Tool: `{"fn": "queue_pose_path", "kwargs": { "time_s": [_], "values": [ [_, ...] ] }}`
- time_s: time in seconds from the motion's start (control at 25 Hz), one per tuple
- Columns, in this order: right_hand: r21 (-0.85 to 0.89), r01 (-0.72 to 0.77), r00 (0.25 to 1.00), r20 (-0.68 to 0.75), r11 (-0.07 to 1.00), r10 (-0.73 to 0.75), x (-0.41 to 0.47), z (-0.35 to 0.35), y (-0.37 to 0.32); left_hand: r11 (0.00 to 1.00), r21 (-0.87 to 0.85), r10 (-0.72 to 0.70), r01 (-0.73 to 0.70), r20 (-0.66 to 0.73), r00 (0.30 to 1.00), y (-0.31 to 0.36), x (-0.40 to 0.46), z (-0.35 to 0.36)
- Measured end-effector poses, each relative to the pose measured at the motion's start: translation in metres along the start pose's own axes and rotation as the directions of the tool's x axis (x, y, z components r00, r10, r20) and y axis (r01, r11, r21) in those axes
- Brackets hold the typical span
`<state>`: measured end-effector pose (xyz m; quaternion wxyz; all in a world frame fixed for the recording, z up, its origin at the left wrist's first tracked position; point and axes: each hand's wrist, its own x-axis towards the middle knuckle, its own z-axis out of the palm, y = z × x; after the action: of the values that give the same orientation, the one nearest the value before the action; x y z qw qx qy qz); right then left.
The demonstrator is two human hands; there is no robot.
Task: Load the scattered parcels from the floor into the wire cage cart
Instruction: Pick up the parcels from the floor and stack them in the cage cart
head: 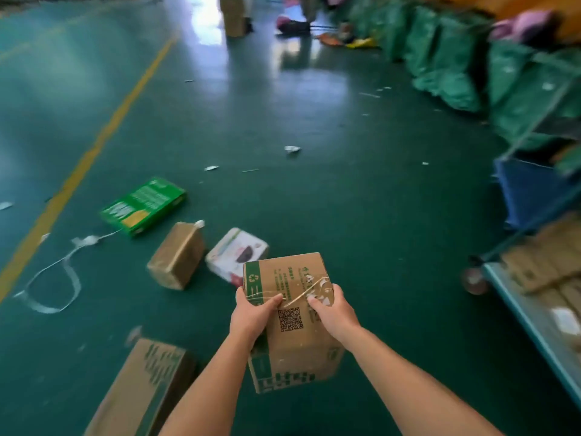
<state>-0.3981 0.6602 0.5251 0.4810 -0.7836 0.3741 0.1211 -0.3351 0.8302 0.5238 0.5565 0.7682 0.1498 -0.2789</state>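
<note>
Parcels lay scattered over the glossy green floor (314, 199), and you held one of them: a brown cardboard box (289, 313) with green print, a QR code and wrinkled clear tape, lifted at lower centre of the frame. Your left hand (253, 313) gripped its left edge, thumb curled over the top face; your right hand (334, 309) clamped the right edge the same way, fingers wrapped round the side.

Just beyond the box sat a white printed carton (234, 256), partly hidden behind it. To its left lay a tape-wrapped brown parcel (177, 256), oblong and shiny, and further up-left a flat green printed box (144, 205). A long brown carton (141, 388) with green lettering filled the lower left corner. White plastic strapping (53, 278) looped loosely at the left edge, near a yellow floor line (94, 152).

At the right edge, a light blue cart (531, 328) on a wheel carried flat cardboard pieces. Above it were a blue bin (528, 193) and blurred green woven sacks (456, 64).
</note>
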Motion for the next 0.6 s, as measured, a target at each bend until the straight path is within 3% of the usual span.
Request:
{"fn": "queue_pose_path", "kwargs": {
  "time_s": [0.24,0.6],
  "values": [
    [0.243,-0.138,0.948,-0.248,0.96,0.199,0.01,-0.144,0.075,0.975,0.151,0.108,-0.161,0.309,0.945,0.072,-0.014,0.168],
    [0.582,-0.141,0.737,-0.479,0.801,0.477,-0.006,-0.369,0.244,0.846,0.329,0.103,-0.419,0.67,0.735,0.134,-0.099,0.484]
  ]
}}
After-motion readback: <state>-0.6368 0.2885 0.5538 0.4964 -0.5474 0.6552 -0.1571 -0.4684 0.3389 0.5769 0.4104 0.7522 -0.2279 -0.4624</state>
